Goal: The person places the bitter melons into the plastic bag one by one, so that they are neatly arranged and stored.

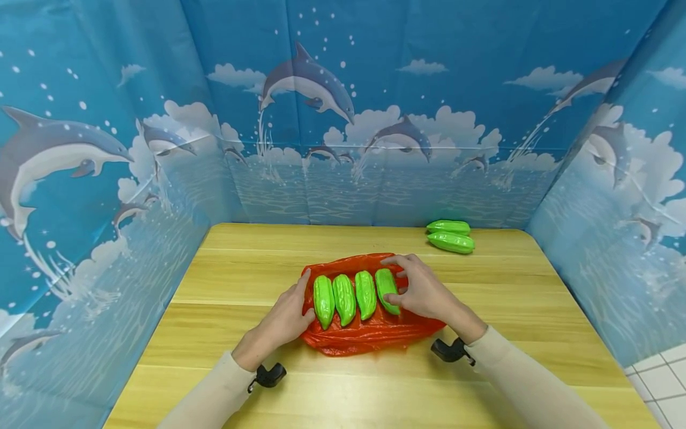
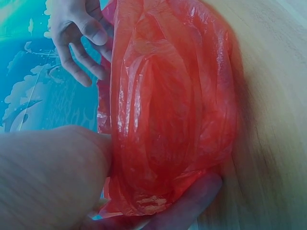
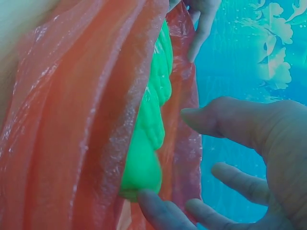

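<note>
A red plastic bag (image 1: pixel 370 341) lies spread and crumpled on the table, with several shiny green bitter gourds (image 1: pixel 345 299) side by side on it. My left hand (image 1: pixel 286 316) rests along the bag's left end, fingers extended, thumb beside the leftmost gourd (image 1: pixel 324 301). In the left wrist view, a finger (image 2: pixel 192 203) lies against the outside of the red film. My right hand (image 1: pixel 423 289) spreads over the rightmost gourd (image 1: pixel 385 283), thumb on the near side and fingers on the far side. One fingertip (image 3: pixel 151 203) meets that gourd's end in the right wrist view; the thumb is apart from it.
Two more green gourds (image 1: pixel 451 242) lie together at the table's back right. The wooden table (image 1: pixel 225 274) is bounded at the back and sides by a blue dolphin-print curtain (image 1: pixel 343 196). A black wrist camera (image 1: pixel 449 350) hangs under each wrist.
</note>
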`<move>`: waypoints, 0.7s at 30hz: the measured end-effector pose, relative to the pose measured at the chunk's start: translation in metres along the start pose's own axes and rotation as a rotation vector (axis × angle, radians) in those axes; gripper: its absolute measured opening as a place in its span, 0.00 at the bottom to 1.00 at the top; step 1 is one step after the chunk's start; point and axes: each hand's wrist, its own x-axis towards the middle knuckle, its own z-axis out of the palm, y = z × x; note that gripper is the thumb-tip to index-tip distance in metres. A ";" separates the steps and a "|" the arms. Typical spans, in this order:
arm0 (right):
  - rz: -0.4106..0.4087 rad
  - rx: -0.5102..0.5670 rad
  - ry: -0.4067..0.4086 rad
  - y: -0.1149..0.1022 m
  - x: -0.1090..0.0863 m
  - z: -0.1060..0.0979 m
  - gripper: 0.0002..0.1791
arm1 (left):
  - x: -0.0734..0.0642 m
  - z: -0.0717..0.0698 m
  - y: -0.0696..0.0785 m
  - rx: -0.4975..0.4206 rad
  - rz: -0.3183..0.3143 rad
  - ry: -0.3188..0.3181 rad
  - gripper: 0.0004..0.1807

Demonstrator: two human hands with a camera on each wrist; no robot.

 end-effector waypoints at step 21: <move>-0.037 0.012 0.019 -0.002 -0.004 -0.007 0.38 | -0.002 0.000 0.000 0.001 0.005 0.003 0.53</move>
